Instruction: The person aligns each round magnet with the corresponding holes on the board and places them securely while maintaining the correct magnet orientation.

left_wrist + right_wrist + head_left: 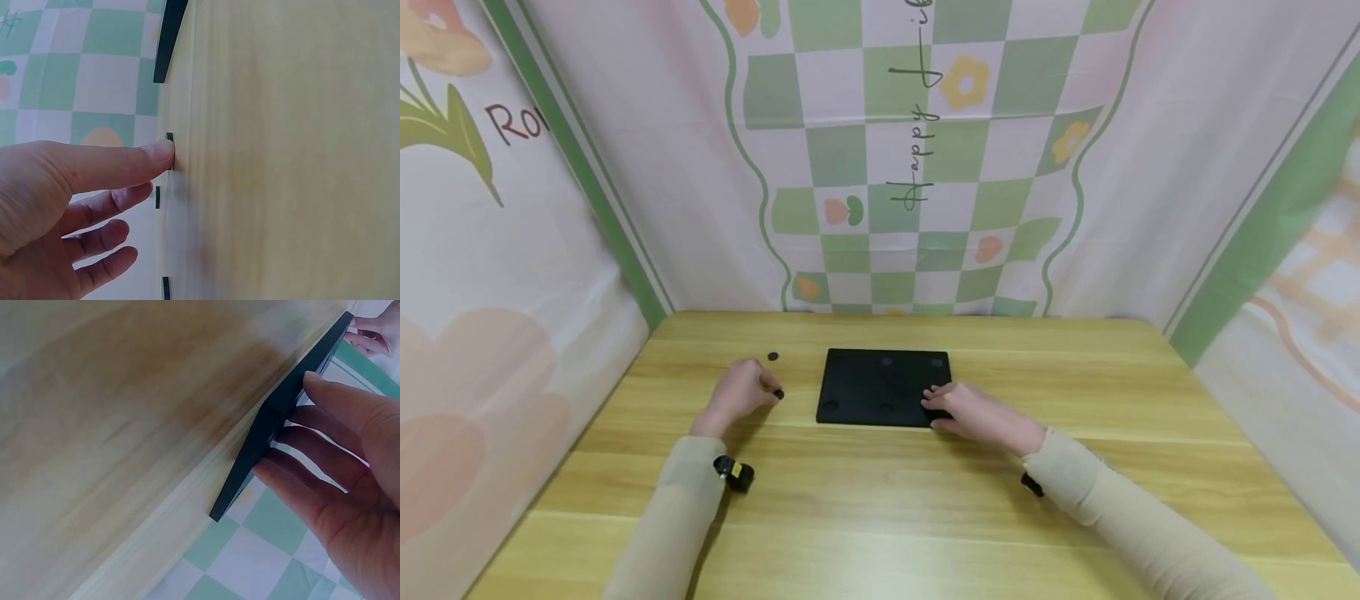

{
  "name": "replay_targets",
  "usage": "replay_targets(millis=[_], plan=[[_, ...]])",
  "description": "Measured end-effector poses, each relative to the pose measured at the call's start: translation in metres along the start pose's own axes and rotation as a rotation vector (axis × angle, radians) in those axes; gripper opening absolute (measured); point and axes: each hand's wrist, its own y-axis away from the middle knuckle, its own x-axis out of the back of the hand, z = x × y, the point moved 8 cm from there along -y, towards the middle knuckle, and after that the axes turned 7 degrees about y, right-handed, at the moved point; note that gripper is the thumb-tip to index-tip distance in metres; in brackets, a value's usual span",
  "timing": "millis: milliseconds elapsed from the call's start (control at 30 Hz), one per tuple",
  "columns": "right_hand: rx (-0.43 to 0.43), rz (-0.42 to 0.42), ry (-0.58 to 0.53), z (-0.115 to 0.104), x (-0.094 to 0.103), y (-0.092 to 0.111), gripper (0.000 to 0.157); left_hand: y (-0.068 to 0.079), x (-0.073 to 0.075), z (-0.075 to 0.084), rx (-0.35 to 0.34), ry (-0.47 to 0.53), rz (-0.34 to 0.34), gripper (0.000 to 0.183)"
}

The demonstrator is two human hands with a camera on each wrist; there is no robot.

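Note:
On the left of the table, my left hand (pixel 739 393) pinches a small black disc (pixel 779 394) between thumb and index finger. The left wrist view shows the thumb over this disc (pixel 170 164), with the other fingers spread apart. Another black disc (pixel 772 356) lies behind the hand. A flat black rectangular board (pixel 865 385) with round marks on its face lies at the middle. My right hand (pixel 973 410) rests on the board's near right corner, its fingers on top and its thumb at the front edge. That corner is partly hidden under the hand.
The wooden table (pixel 880 508) runs back to a curtain (pixel 838 158) with a green and white check. More curtain stands along both sides. In the left wrist view two more dark discs show, one disc (pixel 157 197) beside the fingers and one disc (pixel 165 288) lower.

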Motion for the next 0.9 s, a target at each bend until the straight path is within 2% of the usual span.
replay_targets(millis=[500, 900], plan=[[-0.015, 0.004, -0.019, -0.0013, 0.0017, 0.0003, 0.034, -0.0008, 0.0002, 0.0005, 0.001, -0.025, 0.022, 0.012], [0.009, 0.02, 0.017, -0.0022, 0.0007, 0.0, 0.032, -0.0007, 0.0003, 0.0057, -0.021, -0.046, 0.012, 0.008]])
